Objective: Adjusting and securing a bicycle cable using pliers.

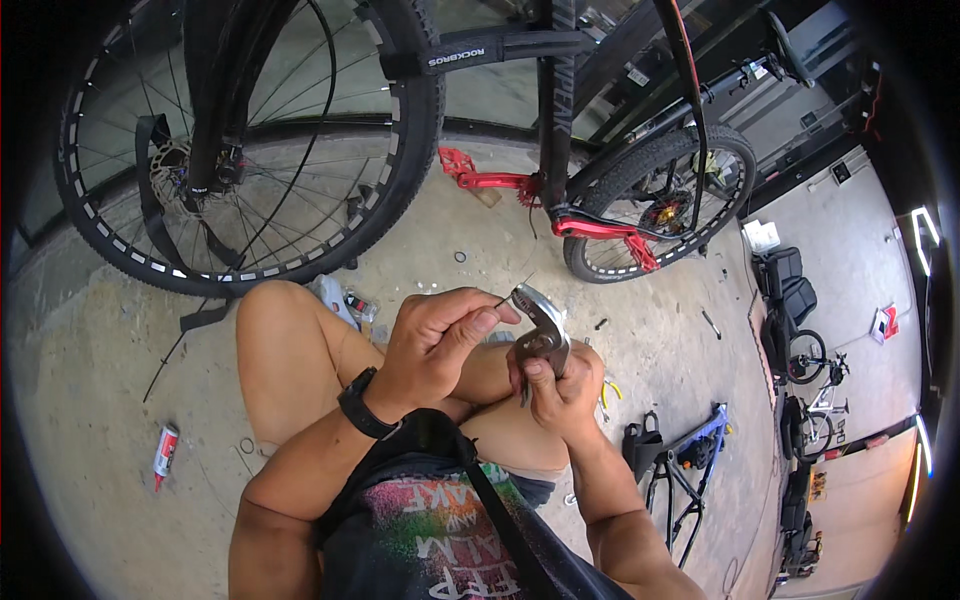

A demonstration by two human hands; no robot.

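Observation:
My left hand [442, 335], with a black band on its wrist, is closed in a pinch on a thin dark wire [516, 289]. The wire's tip points up and away, close to the silver end of a curved metal part. My right hand [567, 395] grips this curved metal part [541, 318] from below, with the thumb along its lower side. It has a bright rounded top and a darker body; its exact kind does not show. Both hands are raised in front of my bent legs, close together. Fingers hide the part's lower end.
A black bicycle [552, 110] with red cranks [500, 180] stands across the far side, its large wheel [420, 170] at the left. A red and white tube [165, 455] lies left on the concrete floor. A blue and black bicycle frame [690, 465] and yellow-handled pliers [611, 392] lie right.

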